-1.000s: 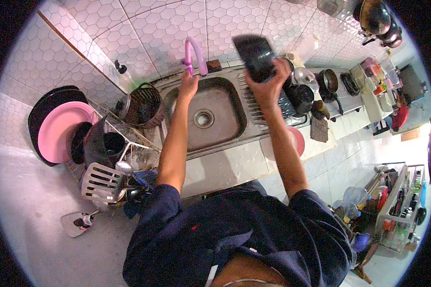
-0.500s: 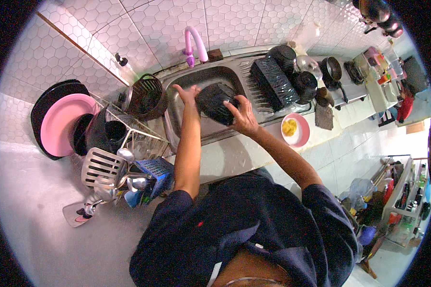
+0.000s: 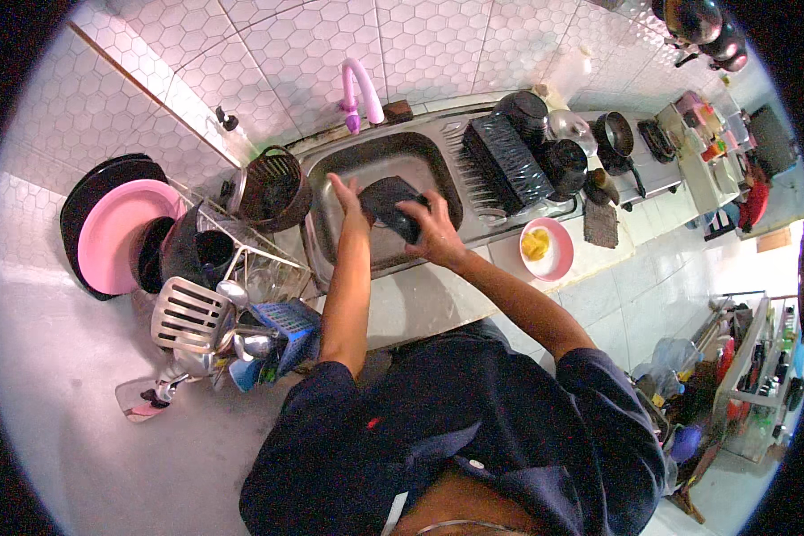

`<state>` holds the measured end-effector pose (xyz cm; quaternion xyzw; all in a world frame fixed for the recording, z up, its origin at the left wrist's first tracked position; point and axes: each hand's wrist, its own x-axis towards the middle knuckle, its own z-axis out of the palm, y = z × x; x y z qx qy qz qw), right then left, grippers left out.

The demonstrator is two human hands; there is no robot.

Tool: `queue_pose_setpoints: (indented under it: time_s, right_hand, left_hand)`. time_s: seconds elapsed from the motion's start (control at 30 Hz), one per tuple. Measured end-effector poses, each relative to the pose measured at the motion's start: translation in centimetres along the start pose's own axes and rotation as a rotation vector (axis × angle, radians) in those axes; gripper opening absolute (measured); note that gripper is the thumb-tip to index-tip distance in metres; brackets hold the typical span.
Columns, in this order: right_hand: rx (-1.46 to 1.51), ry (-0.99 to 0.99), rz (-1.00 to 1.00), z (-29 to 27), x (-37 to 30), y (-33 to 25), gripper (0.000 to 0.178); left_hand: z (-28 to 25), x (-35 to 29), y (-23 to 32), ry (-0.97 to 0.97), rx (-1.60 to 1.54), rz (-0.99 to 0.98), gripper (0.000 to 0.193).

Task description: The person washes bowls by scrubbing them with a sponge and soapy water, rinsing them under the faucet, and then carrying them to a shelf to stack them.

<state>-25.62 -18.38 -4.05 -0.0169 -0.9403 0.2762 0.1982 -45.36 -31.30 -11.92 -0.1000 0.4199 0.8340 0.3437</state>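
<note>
Over the steel sink [image 3: 323, 234] I hold a black bowl [image 3: 388, 198], tilted on its side. My right hand [image 3: 438, 234] is closed on its right edge, with the thumb and fingers bent over it. My left hand [image 3: 347, 193] is at the bowl's left side. Its thumb stands out away from the bowl, and the bowl partly hides its other fingers; whether they touch it, I cannot tell. A pink curved faucet [image 3: 361, 92] rises behind the sink.
Right of the sink, a black ribbed rack [image 3: 506, 161] stands on the drainboard beside dark pots [image 3: 565, 165]. A pink bowl [image 3: 558, 250] with a yellow sponge [image 3: 535, 243] sits on the counter's front. At left are a dark basket [image 3: 277, 188], a pink basin [image 3: 121, 234] and hanging utensils [image 3: 190, 313].
The black bowl has turned and tipped, so less of its rounded side shows. My right hand has shifted slightly left and down with it. My left hand has moved a little lower.
</note>
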Motion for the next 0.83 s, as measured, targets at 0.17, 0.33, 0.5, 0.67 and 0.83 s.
queue_pose_setpoints:
  time_s: [0.17,0.33,0.5,0.67,0.83]
  right_hand:
    - [0.159,0.349,0.043,-2.8,0.5,2.9,0.088]
    - [0.845,0.554,0.397,-4.9,-0.1,5.4,0.077]
    - [1.286,0.549,0.622,-12.6,-1.8,0.3,0.067]
    - [1.044,0.765,0.816,-14.9,-6.9,4.6,0.056]
    - [0.597,1.004,0.496,-21.2,-14.6,7.7,0.044]
  left_hand:
    - [4.9,-2.3,0.7,0.125,0.113,-0.081,0.097]
    - [7.3,-4.8,1.5,-0.116,0.246,-0.043,0.073]
    - [10.8,-8.8,-0.3,-0.449,0.264,-0.065,0.065]
    - [18.5,-13.3,-4.0,-0.522,0.258,0.015,0.072]
    - [26.8,-16.8,-10.1,-0.659,0.345,0.086,0.086]
